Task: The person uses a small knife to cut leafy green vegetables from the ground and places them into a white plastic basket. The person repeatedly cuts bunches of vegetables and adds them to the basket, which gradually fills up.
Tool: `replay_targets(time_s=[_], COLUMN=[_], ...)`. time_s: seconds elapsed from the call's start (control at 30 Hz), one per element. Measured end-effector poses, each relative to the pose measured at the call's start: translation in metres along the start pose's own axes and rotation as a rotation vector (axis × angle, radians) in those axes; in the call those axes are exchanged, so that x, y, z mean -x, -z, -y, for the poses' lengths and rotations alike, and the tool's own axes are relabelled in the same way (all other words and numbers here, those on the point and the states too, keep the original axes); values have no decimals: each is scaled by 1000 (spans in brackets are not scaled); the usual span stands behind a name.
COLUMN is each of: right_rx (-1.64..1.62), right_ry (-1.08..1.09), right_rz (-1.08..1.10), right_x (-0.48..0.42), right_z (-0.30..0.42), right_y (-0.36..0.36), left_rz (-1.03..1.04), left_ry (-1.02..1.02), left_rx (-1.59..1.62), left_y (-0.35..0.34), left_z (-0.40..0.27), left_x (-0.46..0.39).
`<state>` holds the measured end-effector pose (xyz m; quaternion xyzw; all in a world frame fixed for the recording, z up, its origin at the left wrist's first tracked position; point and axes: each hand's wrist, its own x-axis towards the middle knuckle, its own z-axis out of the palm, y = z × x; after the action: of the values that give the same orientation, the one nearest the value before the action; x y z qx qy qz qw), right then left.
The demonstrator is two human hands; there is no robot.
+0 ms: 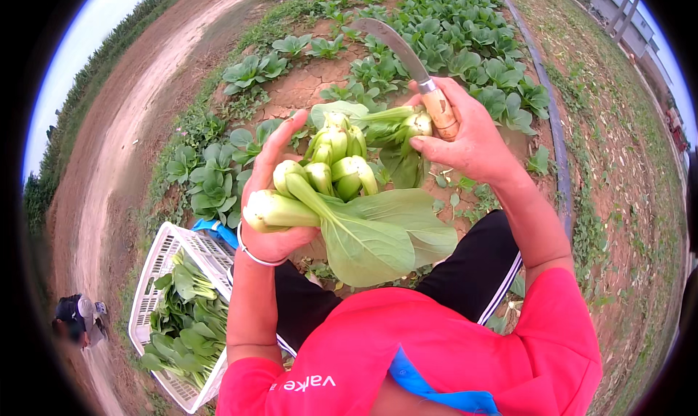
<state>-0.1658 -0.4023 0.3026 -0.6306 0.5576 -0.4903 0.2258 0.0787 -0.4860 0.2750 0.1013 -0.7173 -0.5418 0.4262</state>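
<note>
Several heads of bok choy (327, 170) lie bunched against the palm and fingers of my left hand (272, 198), their pale cut bases turned up and leaves hanging toward my lap. My right hand (469, 132) grips the wooden handle of a curved harvesting knife (398, 48), its blade pointing up and left. With the thumb and fingers of that same hand I also hold another head of bok choy (417, 127) beside the handle, close to the bunch. A metal bracelet circles my left wrist.
On my left stands a white plastic crate (210, 260) with cut bok choy (191, 323) inside, a blue item (216, 231) behind it. Growing plants (463, 34) fill the bed ahead. A dark hose (545, 89) runs along the right. Another person (82, 318) is on the dirt path.
</note>
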Motion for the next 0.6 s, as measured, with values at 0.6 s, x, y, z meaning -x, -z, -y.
replay_targets(time_s=[0.6], right_rx=[-610], right_ry=[-98], right_rz=[265], right_x=[-20], right_z=[108], right_y=[-186], left_rz=[-168], left_ry=[-231], left_rx=[277], left_y=[76], left_z=[4], left_x=[93])
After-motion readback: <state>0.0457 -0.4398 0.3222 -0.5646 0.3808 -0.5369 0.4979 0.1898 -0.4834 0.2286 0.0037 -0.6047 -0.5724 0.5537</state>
